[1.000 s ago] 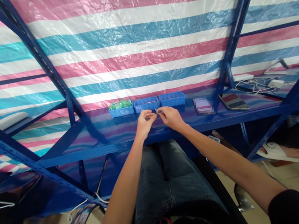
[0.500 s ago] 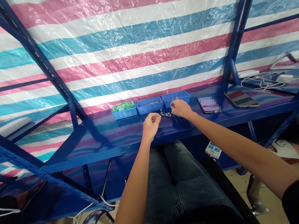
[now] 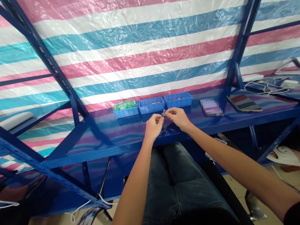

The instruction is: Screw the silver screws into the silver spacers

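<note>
Over the blue shelf (image 3: 105,133), my left hand (image 3: 154,126) and my right hand (image 3: 178,118) meet almost fingertip to fingertip. Both have their fingers pinched together. Small metallic pieces (image 3: 163,113) show between and just behind the fingertips; what each pinch holds is too small to name. Behind my hands stand three blue bins in a row. The left bin (image 3: 126,112) holds green plastic bits, the middle bin (image 3: 151,107) a few small pieces, and the right bin (image 3: 178,102) small metallic parts.
A phone (image 3: 211,107) with a blurred screen and a dark-edged tablet (image 3: 244,102) lie to the right. White cables (image 3: 265,86) sit beyond them. Blue metal posts rise on both sides. A person's foot in a white sandal (image 3: 285,156) shows at the lower right.
My right hand has moved left and slightly down, from the small metallic pieces in front of the right bin to my left hand's fingertips. The camera view has shifted slightly.
</note>
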Motion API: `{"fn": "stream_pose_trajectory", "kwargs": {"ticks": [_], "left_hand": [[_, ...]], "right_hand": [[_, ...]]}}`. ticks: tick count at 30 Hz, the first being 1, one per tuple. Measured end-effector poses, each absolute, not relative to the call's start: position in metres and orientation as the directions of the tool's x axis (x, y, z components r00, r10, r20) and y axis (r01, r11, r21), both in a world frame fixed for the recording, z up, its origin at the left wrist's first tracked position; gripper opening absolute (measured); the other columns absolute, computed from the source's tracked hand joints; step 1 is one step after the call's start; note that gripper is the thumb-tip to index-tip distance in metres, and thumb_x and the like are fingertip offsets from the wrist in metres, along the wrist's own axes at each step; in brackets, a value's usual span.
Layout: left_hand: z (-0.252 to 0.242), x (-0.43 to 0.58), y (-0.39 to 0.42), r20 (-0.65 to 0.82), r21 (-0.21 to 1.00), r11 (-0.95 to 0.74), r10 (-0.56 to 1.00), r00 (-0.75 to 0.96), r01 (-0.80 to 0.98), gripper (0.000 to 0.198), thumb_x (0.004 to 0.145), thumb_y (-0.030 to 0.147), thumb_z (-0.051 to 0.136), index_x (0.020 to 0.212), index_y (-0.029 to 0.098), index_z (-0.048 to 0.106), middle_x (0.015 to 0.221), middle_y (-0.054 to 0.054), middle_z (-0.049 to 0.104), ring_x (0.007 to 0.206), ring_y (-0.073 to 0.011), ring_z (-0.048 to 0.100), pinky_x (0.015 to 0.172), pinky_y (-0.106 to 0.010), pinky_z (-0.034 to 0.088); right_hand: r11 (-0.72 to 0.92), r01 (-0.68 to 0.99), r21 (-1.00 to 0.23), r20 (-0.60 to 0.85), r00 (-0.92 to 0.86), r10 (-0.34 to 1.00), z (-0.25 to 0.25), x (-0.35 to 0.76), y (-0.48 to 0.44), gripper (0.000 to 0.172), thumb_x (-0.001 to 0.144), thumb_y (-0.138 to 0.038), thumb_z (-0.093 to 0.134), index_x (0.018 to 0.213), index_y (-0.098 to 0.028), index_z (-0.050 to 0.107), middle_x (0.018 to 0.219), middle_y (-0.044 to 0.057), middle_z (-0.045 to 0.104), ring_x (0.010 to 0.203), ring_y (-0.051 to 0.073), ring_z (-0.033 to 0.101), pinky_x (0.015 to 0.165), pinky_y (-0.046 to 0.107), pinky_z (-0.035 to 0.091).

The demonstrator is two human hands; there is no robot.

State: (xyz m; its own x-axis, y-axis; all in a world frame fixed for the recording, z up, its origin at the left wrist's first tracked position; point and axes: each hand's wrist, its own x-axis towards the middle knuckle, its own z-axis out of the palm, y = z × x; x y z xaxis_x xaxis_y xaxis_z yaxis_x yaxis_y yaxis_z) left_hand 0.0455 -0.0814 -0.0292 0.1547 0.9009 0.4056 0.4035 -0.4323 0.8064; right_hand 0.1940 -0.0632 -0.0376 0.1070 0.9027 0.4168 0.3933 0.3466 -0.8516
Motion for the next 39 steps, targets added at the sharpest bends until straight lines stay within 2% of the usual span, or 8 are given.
{"fn": "stream_pose_trajectory", "kwargs": {"ticks": [7, 12, 17, 23, 28, 32, 36, 39], "left_hand": [[-0.031, 0.047, -0.083, 0.478, 0.729, -0.522, 0.851, 0.216, 0.443, 0.013, 0.083, 0.020, 0.055, 0.096, 0.020, 0.056, 0.079, -0.001, 0.068, 0.073, -0.0136, 0.064, 0.071, -0.025, 0.049], [-0.030, 0.047, -0.084, 0.495, 0.695, -0.536, 0.840, 0.221, 0.480, 0.007, 0.085, 0.020, 0.053, 0.089, 0.018, 0.057, 0.083, -0.004, 0.069, 0.077, -0.0165, 0.064, 0.072, -0.027, 0.048], [-0.025, 0.045, -0.086, 0.486, 0.680, -0.526, 0.845, 0.222, 0.511, 0.018, 0.088, 0.021, 0.045, 0.089, 0.019, 0.063, 0.087, -0.005, 0.071, 0.080, -0.0176, 0.064, 0.075, -0.028, 0.046], [-0.026, 0.042, -0.083, 0.464, 0.724, -0.485, 0.869, 0.174, 0.491, 0.029, 0.092, 0.028, 0.036, 0.087, 0.018, 0.063, 0.081, -0.004, 0.069, 0.076, -0.0162, 0.062, 0.074, -0.026, 0.045], [-0.028, 0.042, -0.079, 0.421, 0.774, -0.447, 0.892, 0.163, 0.449, 0.035, 0.093, 0.033, 0.033, 0.077, 0.018, 0.060, 0.075, -0.004, 0.066, 0.072, -0.0158, 0.060, 0.069, -0.026, 0.046], [-0.029, 0.043, -0.076, 0.383, 0.797, -0.445, 0.895, 0.228, 0.409, 0.030, 0.090, 0.030, 0.038, 0.076, 0.017, 0.061, 0.077, -0.003, 0.067, 0.075, -0.0166, 0.060, 0.071, -0.027, 0.046], [-0.028, 0.044, -0.076, 0.363, 0.805, -0.460, 0.881, 0.302, 0.375, 0.026, 0.090, 0.028, 0.040, 0.084, 0.018, 0.064, 0.088, -0.003, 0.070, 0.083, -0.0164, 0.062, 0.077, -0.026, 0.047], [-0.028, 0.044, -0.078, 0.354, 0.797, -0.462, 0.879, 0.318, 0.388, 0.030, 0.091, 0.031, 0.037, 0.084, 0.018, 0.063, 0.084, -0.003, 0.070, 0.081, -0.0158, 0.063, 0.075, -0.026, 0.048]], "right_hand": [[0.335, 0.059, -0.940, 0.339, 0.068, 0.938, -0.039, 0.180, -0.074, 0.030, 0.069, -0.044, 0.061, 0.077, -0.015, 0.067, 0.066, 0.003, 0.065, 0.058, 0.013, 0.056, 0.056, 0.027, 0.045], [0.332, -0.018, -0.943, 0.330, 0.070, 0.941, -0.037, 0.179, -0.078, 0.028, 0.063, -0.042, 0.069, 0.071, -0.016, 0.064, 0.063, 0.001, 0.064, 0.058, 0.012, 0.055, 0.056, 0.025, 0.044], [0.347, -0.029, -0.937, 0.345, 0.068, 0.936, -0.036, 0.177, -0.081, 0.029, 0.066, -0.044, 0.067, 0.073, -0.017, 0.060, 0.064, 0.001, 0.064, 0.062, 0.013, 0.058, 0.058, 0.025, 0.045], [0.406, 0.050, -0.912, 0.407, 0.013, 0.913, -0.037, 0.177, -0.083, 0.029, 0.069, -0.037, 0.061, 0.091, -0.018, 0.063, 0.069, 0.000, 0.065, 0.065, 0.013, 0.060, 0.064, 0.027, 0.047], [0.477, 0.191, -0.858, 0.484, -0.013, 0.875, -0.035, 0.177, -0.088, 0.029, 0.074, -0.039, 0.058, 0.094, -0.018, 0.064, 0.068, 0.000, 0.063, 0.064, 0.015, 0.059, 0.065, 0.028, 0.047], [0.522, 0.315, -0.793, 0.552, 0.007, 0.834, -0.033, 0.174, -0.096, 0.026, 0.079, -0.039, 0.054, 0.093, -0.020, 0.064, 0.066, 0.000, 0.061, 0.062, 0.015, 0.057, 0.064, 0.028, 0.046], [0.560, 0.420, -0.714, 0.625, 0.022, 0.780, -0.035, 0.170, -0.103, 0.022, 0.082, -0.034, 0.052, 0.093, -0.019, 0.063, 0.075, 0.003, 0.065, 0.067, 0.016, 0.060, 0.069, 0.029, 0.047], [0.571, 0.480, -0.666, 0.679, 0.073, 0.730, -0.029, 0.174, -0.101, 0.024, 0.085, -0.033, 0.049, 0.099, -0.018, 0.062, 0.087, 0.007, 0.066, 0.076, 0.018, 0.060, 0.075, 0.030, 0.047]]}}
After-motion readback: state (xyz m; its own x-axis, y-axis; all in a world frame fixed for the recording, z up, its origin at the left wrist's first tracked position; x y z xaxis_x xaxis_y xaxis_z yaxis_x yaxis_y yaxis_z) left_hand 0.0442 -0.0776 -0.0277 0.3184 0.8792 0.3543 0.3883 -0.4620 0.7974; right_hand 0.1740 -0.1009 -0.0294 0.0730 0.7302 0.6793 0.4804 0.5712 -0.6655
